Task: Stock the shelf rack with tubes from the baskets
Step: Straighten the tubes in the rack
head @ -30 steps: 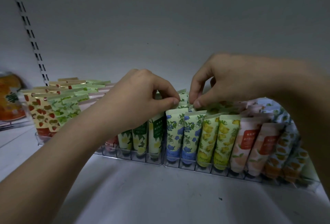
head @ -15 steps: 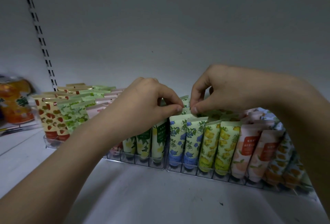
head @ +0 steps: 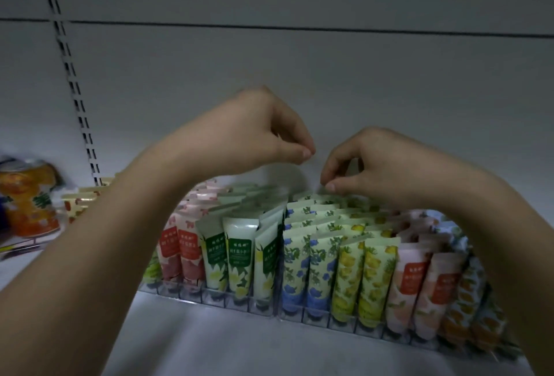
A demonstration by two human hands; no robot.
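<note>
A clear rack (head: 209,297) on a white shelf holds several rows of upright tubes: red-label pink ones (head: 180,249), green-label white ones (head: 239,255), blue-flower ones (head: 299,264), lemon-yellow ones (head: 362,273), peach ones (head: 419,282) and orange-print ones (head: 473,303). My left hand (head: 263,139) hovers above the white and blue rows, thumb and forefinger pinched together on nothing. My right hand (head: 374,166) has curled fingers, its thumb tip just over the tops of the rearmost blue-flower tubes, with nothing visible in the pinch.
An orange drink can (head: 27,202) stands at the far left, blurred. Strawberry-print tubes (head: 75,205) show behind my left forearm. A slotted upright strip (head: 69,76) runs up the grey back wall. Bare white shelf (head: 239,345) lies in front of the rack.
Both hands were pinching the tops of the blue-flower tubes. My left hand has since lifted clear of them, and my right hand sits at the back of that row.
</note>
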